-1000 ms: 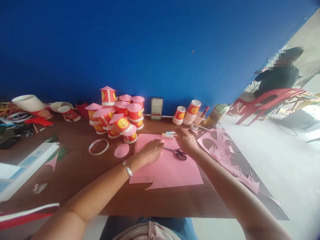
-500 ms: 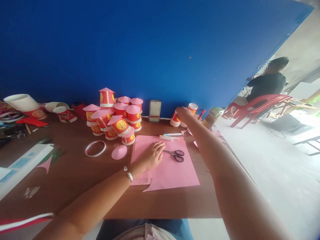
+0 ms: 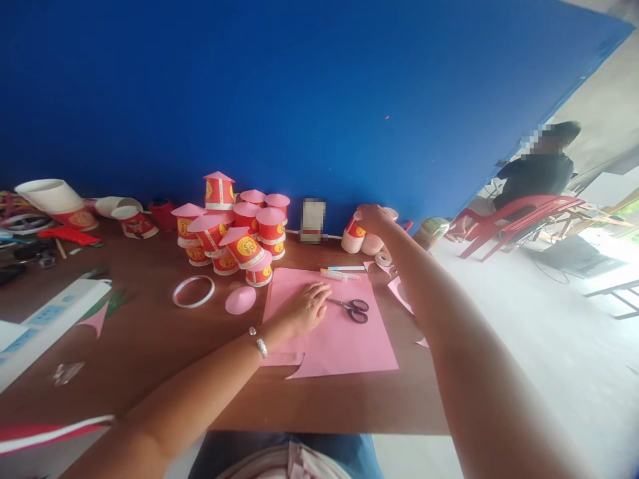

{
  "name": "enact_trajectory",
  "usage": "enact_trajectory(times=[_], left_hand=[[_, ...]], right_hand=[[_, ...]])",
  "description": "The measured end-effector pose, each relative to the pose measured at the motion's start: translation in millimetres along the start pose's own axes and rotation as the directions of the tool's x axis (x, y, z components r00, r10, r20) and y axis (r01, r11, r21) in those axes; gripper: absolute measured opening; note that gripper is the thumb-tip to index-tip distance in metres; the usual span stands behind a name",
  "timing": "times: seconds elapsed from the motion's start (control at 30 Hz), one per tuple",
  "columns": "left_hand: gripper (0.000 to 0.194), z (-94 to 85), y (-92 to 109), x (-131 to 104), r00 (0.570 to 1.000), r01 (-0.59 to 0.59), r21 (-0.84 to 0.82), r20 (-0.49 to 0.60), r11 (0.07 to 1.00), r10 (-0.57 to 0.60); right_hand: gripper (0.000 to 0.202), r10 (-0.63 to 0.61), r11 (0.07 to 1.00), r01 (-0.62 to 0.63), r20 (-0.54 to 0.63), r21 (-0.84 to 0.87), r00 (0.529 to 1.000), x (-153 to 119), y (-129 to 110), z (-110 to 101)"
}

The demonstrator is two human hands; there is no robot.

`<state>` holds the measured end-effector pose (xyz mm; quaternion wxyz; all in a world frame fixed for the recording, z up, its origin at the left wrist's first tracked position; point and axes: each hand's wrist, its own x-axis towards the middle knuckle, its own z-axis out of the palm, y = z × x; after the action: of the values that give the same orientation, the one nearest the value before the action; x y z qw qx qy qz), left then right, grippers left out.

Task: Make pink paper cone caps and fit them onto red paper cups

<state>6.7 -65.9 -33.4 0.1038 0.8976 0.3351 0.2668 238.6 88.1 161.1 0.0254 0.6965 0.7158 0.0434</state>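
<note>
My left hand (image 3: 304,307) lies flat on a sheet of pink paper (image 3: 349,346), fingers stretched out. Scissors (image 3: 352,309) with dark handles rest on the sheet, their blades close to the fingertips. At the back right, my right hand (image 3: 375,218) is closed over the top of a paper cup (image 3: 371,245), its fingertips partly hidden. A red and white paper cup (image 3: 353,238) leans beside it. To the left stand several stacked red paper cups (image 3: 247,248) with pink cone roofs. A loose pink cone (image 3: 240,301) lies in front of them.
A tape ring (image 3: 194,291) and a white power strip (image 3: 60,313) lie on the left. A glue stick (image 3: 339,275) crosses the paper's far edge. A small roll (image 3: 383,259) and pink scraps (image 3: 399,293) lie on the right. A person sits on a red chair (image 3: 519,216) beyond.
My right hand has shifted slightly up and right over the cups. A small tape roll below it now shows. My left hand stays on the paper. The view has shifted slightly.
</note>
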Motion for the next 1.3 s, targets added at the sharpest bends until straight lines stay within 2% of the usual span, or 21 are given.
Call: enact_trajectory(times=[0.2, 0.3, 0.4, 0.47, 0.53, 0.6, 0.67, 0.73, 0.8, 0.87, 1.0, 1.1, 1.2, 1.27, 1.3], left_hand=[[0.042, 7.3, -6, -2, 1.0, -0.015, -0.017, -0.027, 1.0, 0.015], [0.041, 3.5, -6, -3, 0.999, 0.018, -0.079, -0.026, 0.997, -0.02], [0.051, -8.3, -1, 0, 0.994, 0.067, -0.259, -0.061, 0.963, -0.085], [0.06, -16.7, 1, 3, 0.975, 0.133, -0.444, -0.104, 0.886, -0.199], [0.073, -23.0, 2, 6, 0.931, 0.234, -0.62, -0.078, 0.749, -0.356], [0.085, -26.5, 3, 8, 0.898, 0.291, -0.734, -0.012, 0.613, -0.441], [0.095, -28.0, 4, 9, 0.902, 0.271, -0.802, 0.018, 0.533, -0.432], [0.102, -29.0, 7, 9, 0.916, 0.223, -0.843, 0.009, 0.49, -0.401], [0.099, -30.6, 10, 10, 0.922, 0.208, -0.858, 0.012, 0.469, -0.387], [0.09, -32.4, 12, 11, 0.921, 0.218, -0.868, 0.033, 0.446, -0.387], [0.077, -33.0, 11, 13, 0.91, 0.228, -0.892, 0.053, 0.391, -0.411], [0.074, -29.2, 8, 13, 0.91, 0.193, -0.9, 0.015, 0.391, -0.414], [0.072, -26.6, 4, 11, 0.865, 0.174, -0.873, -0.085, 0.455, -0.494], [0.058, -27.3, 1, 11, 0.823, 0.199, -0.85, -0.125, 0.488, -0.553], [0.048, -28.3, 1, 11, 0.816, 0.219, -0.844, -0.117, 0.489, -0.567]], right_hand=[[0.037, 0.069, 0.997, -0.068, -0.044, 0.034, 0.997, -13, -1, -14], [0.039, 0.075, 0.996, -0.07, -0.087, 0.056, 0.993, -20, 2, -27], [0.042, 0.066, 0.987, -0.032, -0.217, 0.155, 0.974, -36, 9, -38], [0.049, 0.063, 0.948, 0.045, -0.324, 0.315, 0.944, -54, 14, -36], [0.053, 0.028, 0.819, 0.174, -0.342, 0.546, 0.939, -75, 16, -20], [0.057, -0.047, 0.572, 0.227, -0.245, 0.788, 0.968, -96, 13, 8], [0.063, -0.122, 0.335, 0.163, -0.129, 0.928, 0.984, -113, 6, 40], [0.067, -0.172, 0.196, 0.087, -0.053, 0.977, 0.984, -125, -3, 68], [0.066, -0.195, 0.141, 0.033, -0.005, 0.989, 0.981, -133, -10, 86], [0.062, -0.218, 0.11, -0.001, 0.025, 0.994, 0.976, -136, -12, 96], [0.058, -0.233, 0.056, -0.009, 0.022, 0.998, 0.972, -135, -7, 100], [0.058, -0.23, 0.05, -0.009, 0.02, 0.999, 0.973, -134, -3, 103], [0.059, -0.19, 0.034, -0.033, 0.038, 0.999, 0.981, -135, -3, 107], [0.059, -0.155, 0.027, -0.031, 0.035, 0.999, 0.987, -137, -4, 111], [0.059, -0.142, 0.029, -0.025, 0.029, 0.999, 0.989, -138, -5, 113]])
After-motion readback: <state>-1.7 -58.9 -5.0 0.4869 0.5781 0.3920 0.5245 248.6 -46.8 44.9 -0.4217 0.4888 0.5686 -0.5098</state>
